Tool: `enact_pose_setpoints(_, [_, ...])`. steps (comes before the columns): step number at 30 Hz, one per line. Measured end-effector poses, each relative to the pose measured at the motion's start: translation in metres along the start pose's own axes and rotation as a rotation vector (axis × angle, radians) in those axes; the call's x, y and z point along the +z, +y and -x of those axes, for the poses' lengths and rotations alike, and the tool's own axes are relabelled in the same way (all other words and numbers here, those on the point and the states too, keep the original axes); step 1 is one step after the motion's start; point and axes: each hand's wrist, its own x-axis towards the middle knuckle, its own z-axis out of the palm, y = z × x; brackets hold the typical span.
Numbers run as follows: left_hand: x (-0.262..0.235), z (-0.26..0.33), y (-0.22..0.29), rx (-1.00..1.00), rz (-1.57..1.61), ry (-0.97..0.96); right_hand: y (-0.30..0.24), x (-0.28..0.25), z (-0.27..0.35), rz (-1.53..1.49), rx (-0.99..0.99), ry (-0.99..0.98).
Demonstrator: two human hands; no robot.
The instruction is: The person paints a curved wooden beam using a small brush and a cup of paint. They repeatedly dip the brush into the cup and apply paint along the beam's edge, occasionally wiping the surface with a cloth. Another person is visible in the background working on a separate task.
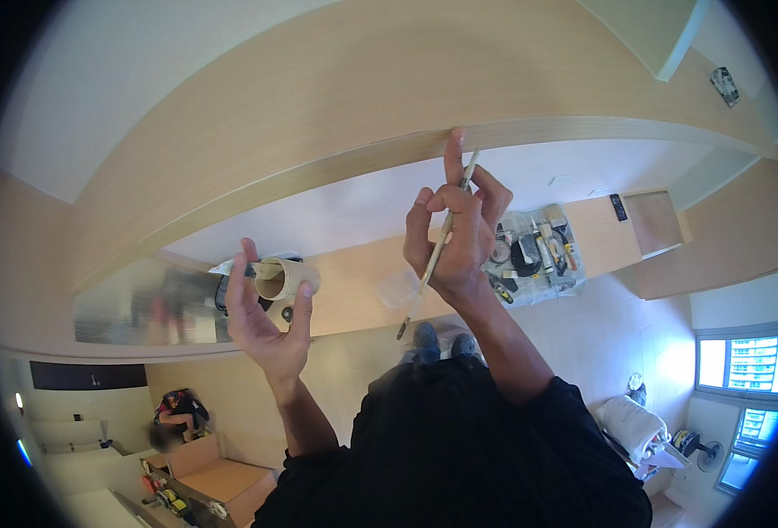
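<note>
Two hands are up at frame centre: the right hand [456, 236] pinches a thin brush [436, 250], fingers clenched round the handle, its upper end at the edge of the wooden panel [336, 167] above. The left hand [266, 319] cups a small open pot [282, 278], left of centre. Best keep strokes light along the edge; the bristles look hidden, so loading is hard to judge.

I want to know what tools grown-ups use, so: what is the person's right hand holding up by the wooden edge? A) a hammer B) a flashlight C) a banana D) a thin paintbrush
D: the right hand grips a thin paintbrush with a long pale handle, its upper end raised to the wooden edge, while the left hand holds a small round container.
</note>
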Motion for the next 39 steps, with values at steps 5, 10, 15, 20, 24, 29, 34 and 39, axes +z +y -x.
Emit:
enact_pose_setpoints(5, [0.004,-0.001,0.008,-0.038,0.027,0.005,-0.009,0.000,0.002,-0.147,-0.058,-0.055])
enact_pose_setpoints(10, [0.004,0.001,0.012,-0.016,-0.019,0.024,-0.013,-0.004,0.017,-0.292,-0.079,-0.004])
enact_pose_setpoints(15, [0.009,0.010,0.016,-0.012,-0.015,-0.003,-0.002,-0.026,0.035,-0.363,-0.014,0.033])
enact_pose_setpoints(20, [0.025,0.017,0.027,0.018,0.017,-0.023,0.010,-0.058,0.063,-0.391,0.027,-0.206])
enact_pose_setpoints(24, [0.042,0.024,0.039,0.043,0.019,-0.067,0.015,-0.078,0.088,-0.469,0.162,-0.334])
enact_pose_setpoints(29, [0.056,0.034,0.055,0.059,0.060,-0.201,0.024,-0.093,0.111,-0.517,0.329,-0.352])
enact_pose_setpoints(34, [0.080,0.036,0.069,0.124,-0.024,-0.180,0.036,-0.101,0.132,-0.532,0.488,-0.366])
enact_pose_setpoints(39, [0.099,0.041,0.081,0.089,-0.046,-0.289,0.041,-0.114,0.144,-0.440,0.551,-0.193])
